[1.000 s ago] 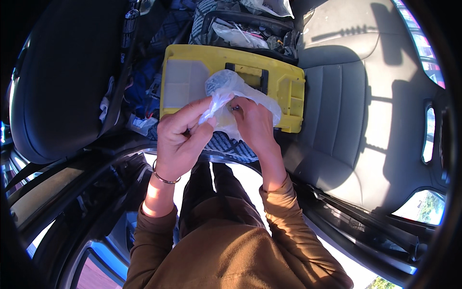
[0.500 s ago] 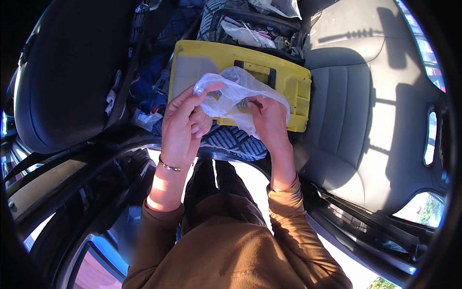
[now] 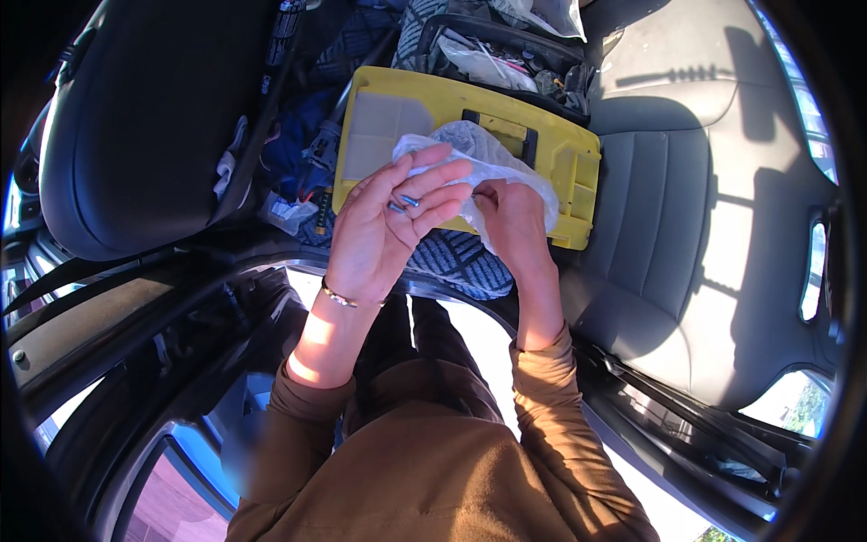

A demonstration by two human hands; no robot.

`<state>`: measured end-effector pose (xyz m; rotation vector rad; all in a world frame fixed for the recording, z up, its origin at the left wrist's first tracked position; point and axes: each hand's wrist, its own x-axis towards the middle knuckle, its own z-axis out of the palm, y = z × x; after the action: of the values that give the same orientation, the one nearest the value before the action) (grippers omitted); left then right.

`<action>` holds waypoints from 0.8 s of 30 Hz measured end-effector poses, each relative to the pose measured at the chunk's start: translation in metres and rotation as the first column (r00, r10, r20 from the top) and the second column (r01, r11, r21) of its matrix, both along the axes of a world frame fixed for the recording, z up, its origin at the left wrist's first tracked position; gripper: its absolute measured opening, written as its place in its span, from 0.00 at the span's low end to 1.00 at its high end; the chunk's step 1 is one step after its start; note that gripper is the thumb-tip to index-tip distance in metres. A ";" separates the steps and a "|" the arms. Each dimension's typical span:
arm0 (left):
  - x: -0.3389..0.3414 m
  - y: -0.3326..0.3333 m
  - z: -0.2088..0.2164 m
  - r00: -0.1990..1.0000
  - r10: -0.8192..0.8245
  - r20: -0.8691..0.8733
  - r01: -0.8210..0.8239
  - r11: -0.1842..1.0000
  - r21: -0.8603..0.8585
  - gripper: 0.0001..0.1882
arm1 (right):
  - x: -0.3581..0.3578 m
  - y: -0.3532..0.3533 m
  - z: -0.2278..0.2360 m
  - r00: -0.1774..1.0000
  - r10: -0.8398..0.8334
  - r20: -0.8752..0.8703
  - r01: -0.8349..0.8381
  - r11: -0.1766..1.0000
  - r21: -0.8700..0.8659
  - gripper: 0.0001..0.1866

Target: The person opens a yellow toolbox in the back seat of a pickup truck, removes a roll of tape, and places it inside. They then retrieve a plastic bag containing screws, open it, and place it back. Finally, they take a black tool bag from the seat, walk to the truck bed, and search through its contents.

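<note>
1. Two small metal screws (image 3: 411, 201) lie on my left hand (image 3: 377, 237), near the finger roots.
2. Left fingers: extended, slightly apart and gently curved, palm upward; a bracelet (image 3: 338, 295) circles the wrist.
3. Right hand (image 3: 519, 226): fingers curled together at the mouth of a translucent plastic bag (image 3: 483, 149); whether they clamp its film or something inside, I cannot tell.
4. The bag hangs over a yellow toolbox (image 3: 571, 181), partly behind my left fingers.
5. Surroundings: patterned fabric (image 3: 465, 264) before the toolbox, a grey car seat (image 3: 646, 226) to its right, a black open-topped container (image 3: 440, 27) beyond.
</note>
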<state>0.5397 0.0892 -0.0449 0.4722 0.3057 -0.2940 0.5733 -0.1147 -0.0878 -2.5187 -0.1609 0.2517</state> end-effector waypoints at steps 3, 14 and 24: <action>-0.001 -0.001 0.002 1.000 0.009 -0.006 -0.009 1.000 -0.009 0.25 | 0.000 0.000 -0.001 0.999 0.036 0.005 -0.036 0.999 -0.020 0.10; -0.013 0.005 0.001 1.000 0.009 -0.004 -0.009 1.000 0.026 0.25 | -0.005 -0.007 0.005 1.000 -0.018 -0.019 0.018 1.000 -0.003 0.11; -0.013 0.003 0.005 0.996 0.086 0.011 -0.086 0.993 0.079 0.25 | -0.009 0.007 0.032 0.996 0.014 0.084 -0.014 1.000 0.002 0.07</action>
<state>0.5265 0.0924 -0.0396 0.5369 0.3299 -0.1965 0.5639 -0.1074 -0.0558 -2.5274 -0.2120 0.1509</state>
